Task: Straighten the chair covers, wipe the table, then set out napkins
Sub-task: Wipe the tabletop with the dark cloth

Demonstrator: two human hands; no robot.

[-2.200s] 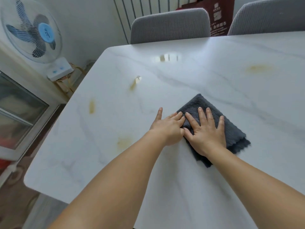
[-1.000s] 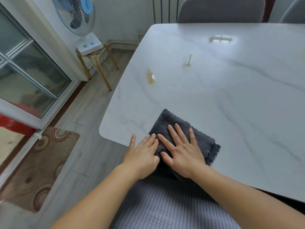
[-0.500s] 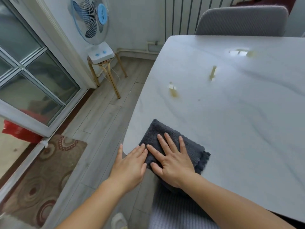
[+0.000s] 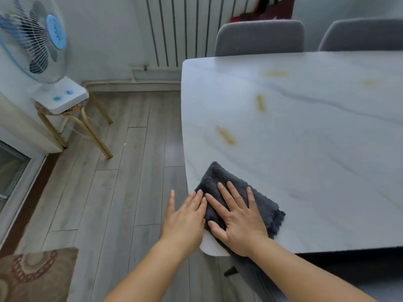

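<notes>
A folded dark grey cloth [image 4: 220, 177] lies on the near left corner of the white marble table [image 4: 305, 149]. My right hand [image 4: 237, 216] presses flat on the cloth with fingers spread. My left hand [image 4: 185, 219] lies flat beside it at the table's left edge, its fingertips touching the cloth and most of the hand past the edge over the floor. Yellow-brown stains [image 4: 225, 135] mark the tabletop beyond the cloth. Two grey covered chairs [image 4: 259, 38] stand at the far side.
A fan [image 4: 32, 38] sits on a small stool [image 4: 72, 114] at the left wall. A radiator [image 4: 181, 29] lines the back wall. Wooden floor lies left of the table, with a patterned rug [image 4: 32, 273] at the near left. A red bag [image 4: 268, 9] is behind the chairs.
Both hands slid the cloth from the middle of the table toward me and to the near left corner. The left hand now hangs partly past the table edge.
</notes>
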